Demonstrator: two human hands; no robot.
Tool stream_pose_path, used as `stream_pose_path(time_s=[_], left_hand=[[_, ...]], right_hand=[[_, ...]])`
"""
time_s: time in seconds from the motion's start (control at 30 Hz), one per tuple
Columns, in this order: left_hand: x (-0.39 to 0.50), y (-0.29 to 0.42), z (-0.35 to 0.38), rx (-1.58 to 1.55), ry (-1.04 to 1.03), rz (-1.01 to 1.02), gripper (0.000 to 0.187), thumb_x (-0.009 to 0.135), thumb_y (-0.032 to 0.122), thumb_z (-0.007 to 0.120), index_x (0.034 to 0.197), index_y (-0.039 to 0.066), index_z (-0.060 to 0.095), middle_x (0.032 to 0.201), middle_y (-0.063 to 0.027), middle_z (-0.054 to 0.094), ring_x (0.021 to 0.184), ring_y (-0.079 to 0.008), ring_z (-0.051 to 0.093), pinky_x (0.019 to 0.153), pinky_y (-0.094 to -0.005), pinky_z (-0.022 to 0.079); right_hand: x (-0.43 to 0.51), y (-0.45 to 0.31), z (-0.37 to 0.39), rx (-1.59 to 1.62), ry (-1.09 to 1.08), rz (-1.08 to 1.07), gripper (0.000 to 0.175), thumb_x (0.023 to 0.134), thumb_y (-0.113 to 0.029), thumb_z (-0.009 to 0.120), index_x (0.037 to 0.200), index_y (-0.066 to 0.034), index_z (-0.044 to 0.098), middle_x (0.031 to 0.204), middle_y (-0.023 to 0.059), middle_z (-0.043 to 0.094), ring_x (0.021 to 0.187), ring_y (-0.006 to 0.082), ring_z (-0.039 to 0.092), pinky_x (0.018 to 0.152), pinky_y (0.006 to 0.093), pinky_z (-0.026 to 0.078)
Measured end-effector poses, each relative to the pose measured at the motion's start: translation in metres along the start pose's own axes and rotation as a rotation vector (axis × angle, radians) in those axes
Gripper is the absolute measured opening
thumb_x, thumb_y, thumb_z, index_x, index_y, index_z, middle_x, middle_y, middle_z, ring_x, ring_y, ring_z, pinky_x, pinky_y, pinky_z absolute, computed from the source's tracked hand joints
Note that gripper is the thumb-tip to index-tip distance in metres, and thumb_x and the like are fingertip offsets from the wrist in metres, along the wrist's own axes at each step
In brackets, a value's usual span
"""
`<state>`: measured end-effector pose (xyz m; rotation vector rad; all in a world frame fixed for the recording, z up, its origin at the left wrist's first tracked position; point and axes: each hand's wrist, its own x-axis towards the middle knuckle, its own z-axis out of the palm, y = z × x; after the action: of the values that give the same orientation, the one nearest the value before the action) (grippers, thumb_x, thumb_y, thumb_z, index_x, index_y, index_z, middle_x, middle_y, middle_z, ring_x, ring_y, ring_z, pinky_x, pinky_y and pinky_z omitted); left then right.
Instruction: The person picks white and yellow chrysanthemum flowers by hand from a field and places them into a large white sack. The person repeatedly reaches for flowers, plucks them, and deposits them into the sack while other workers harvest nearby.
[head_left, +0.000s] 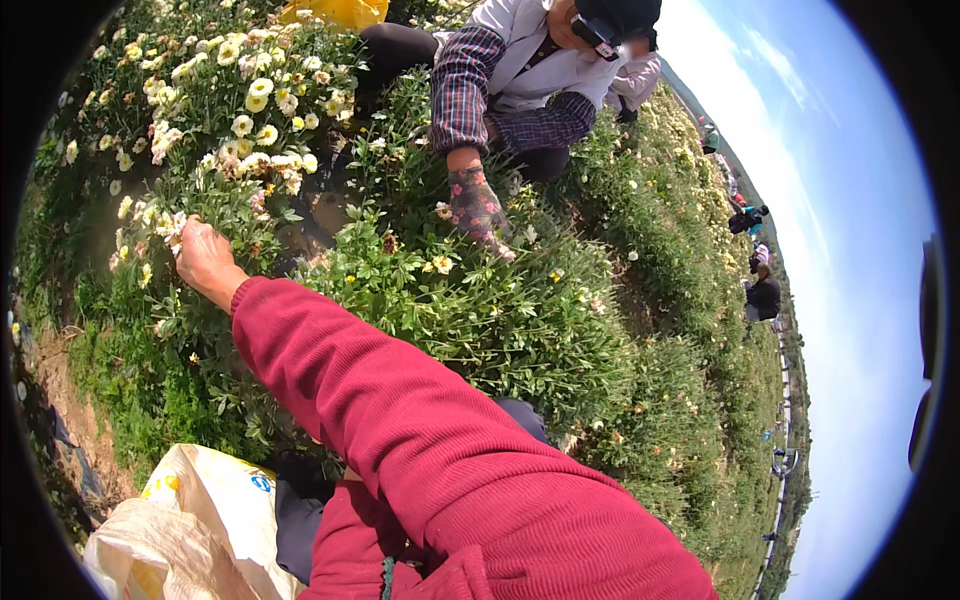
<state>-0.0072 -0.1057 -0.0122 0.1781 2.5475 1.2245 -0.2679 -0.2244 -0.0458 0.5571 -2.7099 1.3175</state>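
Observation:
My right hand (206, 259), reaching out in a red ribbed sleeve (420, 405), has its fingers closed around whitish-pink flower heads (174, 231) among the plants. More pale flowers (142, 214) stand just beyond my fingers. Most of my left hand is hidden behind the right sleeve; only a sliver of skin (351, 474) shows above the left red sleeve (352, 525). Beside that sleeve, at the lower left, a white woven sack (217, 495) with printing stands with its top folded open.
Across the leafy plants (465, 300), a co-worker in a plaid sleeve (469, 90) reaches a floral-gloved hand (476, 206) into the foliage. A yellow bag (337, 11) lies behind the dense white blooms (259, 94). Several people work farther along the rows at right.

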Motion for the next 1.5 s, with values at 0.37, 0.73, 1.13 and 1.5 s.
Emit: stream_pose_path(time_s=[0.37, 0.73, 1.13, 1.5], left_hand=[[0.037, 0.006, 0.068, -0.324, 0.250, 0.244, 0.033, 0.090, 0.030, 0.049, 0.115, 0.010, 0.054, 0.119, -0.0111, 0.056, 0.107, -0.0234, 0.054, 0.083, -0.0388, 0.049], [0.047, 0.019, 0.035, -0.305, 0.120, 0.049, 0.038, 0.083, 0.037, 0.052, 0.104, 0.007, 0.059, 0.099, -0.0153, 0.064, 0.092, -0.0343, 0.061, 0.076, -0.0408, 0.049], [0.054, 0.028, -0.008, -0.163, -0.006, -0.098, 0.017, 0.069, 0.013, 0.060, 0.081, 0.001, 0.060, 0.070, -0.0194, 0.062, 0.068, -0.0379, 0.062, 0.059, -0.0443, 0.050], [0.046, 0.011, 0.045, -0.905, 0.369, 0.012, 0.029, 0.087, 0.026, 0.052, 0.103, 0.003, 0.059, 0.094, -0.0146, 0.064, 0.087, -0.0309, 0.061, 0.076, -0.0385, 0.046]], right_hand=[[-0.066, -0.004, -0.046, 0.027, -0.300, -0.212, 0.020, 0.076, -0.011, 0.063, 0.083, 0.0011, 0.048, 0.066, 0.0193, 0.057, 0.062, 0.0342, 0.058, 0.057, 0.0382, 0.046], [-0.068, -0.067, -0.126, 0.819, -0.747, 0.210, 0.016, 0.083, -0.020, 0.054, 0.086, -0.0050, 0.052, 0.069, 0.0034, 0.054, 0.050, 0.0069, 0.045, 0.040, 0.0211, 0.029], [0.045, 0.092, -0.072, 0.185, -0.465, 0.345, 0.033, 0.080, -0.023, 0.058, 0.103, 0.0011, 0.058, 0.068, 0.0044, 0.057, 0.051, 0.0120, 0.050, 0.040, 0.0269, 0.038], [0.066, 0.116, -0.013, 0.068, -0.298, 0.082, 0.053, 0.077, -0.038, 0.067, 0.112, -0.0011, 0.050, 0.096, 0.0217, 0.063, 0.092, 0.0329, 0.061, 0.080, 0.0375, 0.047]])
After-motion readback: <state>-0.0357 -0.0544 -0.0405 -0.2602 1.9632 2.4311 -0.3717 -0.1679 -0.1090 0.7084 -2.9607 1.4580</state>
